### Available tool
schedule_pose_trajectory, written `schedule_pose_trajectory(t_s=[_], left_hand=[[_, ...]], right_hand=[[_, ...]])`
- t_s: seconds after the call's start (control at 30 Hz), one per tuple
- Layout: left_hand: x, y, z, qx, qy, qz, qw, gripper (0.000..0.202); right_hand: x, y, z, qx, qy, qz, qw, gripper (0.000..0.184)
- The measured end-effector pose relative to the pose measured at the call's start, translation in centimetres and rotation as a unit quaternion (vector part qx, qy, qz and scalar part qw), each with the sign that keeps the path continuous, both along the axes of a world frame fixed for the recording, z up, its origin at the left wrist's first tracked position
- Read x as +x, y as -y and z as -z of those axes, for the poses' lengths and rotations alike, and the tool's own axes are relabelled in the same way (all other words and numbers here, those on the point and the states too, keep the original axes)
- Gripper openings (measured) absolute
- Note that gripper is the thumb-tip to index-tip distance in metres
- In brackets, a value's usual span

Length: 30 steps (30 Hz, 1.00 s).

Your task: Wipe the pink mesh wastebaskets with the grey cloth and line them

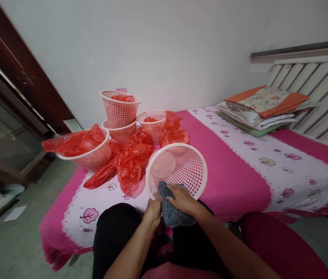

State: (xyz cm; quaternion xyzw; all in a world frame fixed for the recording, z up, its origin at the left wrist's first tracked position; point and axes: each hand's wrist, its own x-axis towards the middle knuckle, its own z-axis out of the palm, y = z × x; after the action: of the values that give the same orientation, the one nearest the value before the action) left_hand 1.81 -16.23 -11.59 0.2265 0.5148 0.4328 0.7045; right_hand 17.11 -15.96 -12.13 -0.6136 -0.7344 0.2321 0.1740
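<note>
A pink plastic mesh basket (193,162) lies tilted on the bed's near edge, its opening facing me. A dark grey cloth (173,216) hangs over its lower rim and down onto my lap. My left hand (152,210) pinches the cloth's left edge, fingers closed. My right hand (182,198) rests on top of the cloth at the basket's rim, fingers curled on it.
Several more pink baskets (120,110) stand at the bed's far left, some lined with red plastic bags (131,161). The pink bedspread (239,170) covers the bed. Folded bedding (264,106) is stacked at the right by a slatted headboard. A dark cabinet stands left.
</note>
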Motion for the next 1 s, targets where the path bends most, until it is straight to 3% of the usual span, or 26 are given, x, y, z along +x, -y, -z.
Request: schedule_pose_trajectory(t_s=[0.13,0.33,0.47,0.57,0.67,0.73,0.83,0.9,1.0], left_hand=[[-0.1,-0.2,-0.1,0.003,0.004,0.004,1.000,0.027],[-0.3,-0.1,0.3,0.033,0.017,0.012,0.999,0.033],[-0.1,0.0,-0.1,0.027,0.001,0.011,1.000,0.035],[0.0,0.1,-1.1,0.018,-0.026,0.013,0.999,0.033],[-0.1,0.1,-2.1,-0.030,-0.065,0.033,0.997,0.035],[-0.2,0.1,-2.5,-0.048,-0.077,0.036,0.995,0.038],[-0.4,0.0,-2.7,-0.048,-0.068,0.034,0.996,0.039],[-0.4,0.0,-2.8,-0.048,-0.061,0.033,0.996,0.037],[-0.4,0.1,-2.6,-0.042,-0.059,0.038,0.997,0.039]], right_hand=[[0.5,-1.2,-0.6,-0.021,0.014,0.019,1.000,0.074],[1.0,-1.8,0.0,-0.059,-0.050,0.005,0.997,0.042],[2.0,-2.0,-0.1,-0.101,-0.163,-0.002,0.981,0.024],[3.3,-1.7,-2.2,-0.016,-0.275,0.051,0.960,0.030],[4.3,-1.3,-5.3,0.177,-0.309,0.169,0.919,0.043],[4.6,-1.3,-6.6,0.302,-0.259,0.206,0.894,0.043],[4.5,-1.8,-6.4,0.372,-0.112,0.098,0.916,0.039],[4.2,-2.2,-4.9,0.307,0.005,0.015,0.951,0.043],[3.7,-2.3,-1.9,0.116,0.139,-0.004,0.984,0.036]])
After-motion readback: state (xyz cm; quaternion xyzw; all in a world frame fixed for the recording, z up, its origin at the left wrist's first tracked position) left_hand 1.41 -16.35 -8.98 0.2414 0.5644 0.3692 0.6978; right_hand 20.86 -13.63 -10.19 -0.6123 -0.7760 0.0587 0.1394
